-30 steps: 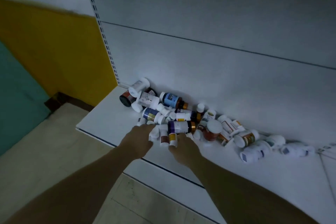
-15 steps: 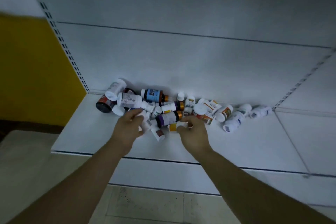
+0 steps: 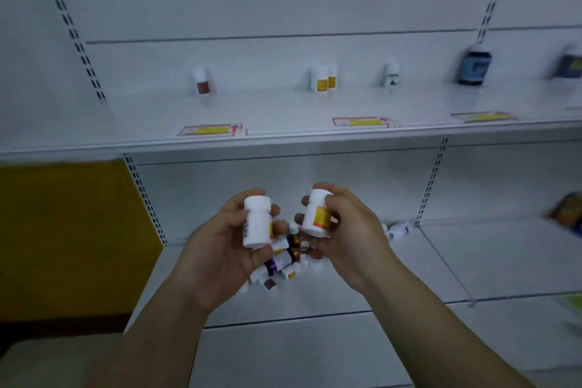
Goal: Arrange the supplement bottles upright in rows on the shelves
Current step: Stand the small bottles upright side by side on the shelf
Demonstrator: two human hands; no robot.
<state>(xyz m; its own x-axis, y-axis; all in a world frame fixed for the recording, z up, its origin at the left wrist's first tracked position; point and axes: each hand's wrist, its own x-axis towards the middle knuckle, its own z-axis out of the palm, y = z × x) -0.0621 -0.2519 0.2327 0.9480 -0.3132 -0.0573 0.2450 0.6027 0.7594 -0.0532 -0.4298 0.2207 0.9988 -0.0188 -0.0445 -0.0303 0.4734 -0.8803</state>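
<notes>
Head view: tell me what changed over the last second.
Both hands lifted off the pile, each gripping a bottle: the left hand holds a white bottle, the right hand a white bottle with a yellow label. The view tilted up, showing the upper shelf. The heap of bottles still lies on the lower shelf.

Bottle pile (image 3: 285,258) half hidden behind hands.

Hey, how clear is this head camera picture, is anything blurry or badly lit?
Head view: dim, bluish light; the left hand and right hand with their white bottles read fairly sharp; the dark bottle on the upper shelf smears toward the right edge; shelf uprights bow from wide-angle distortion.
</notes>
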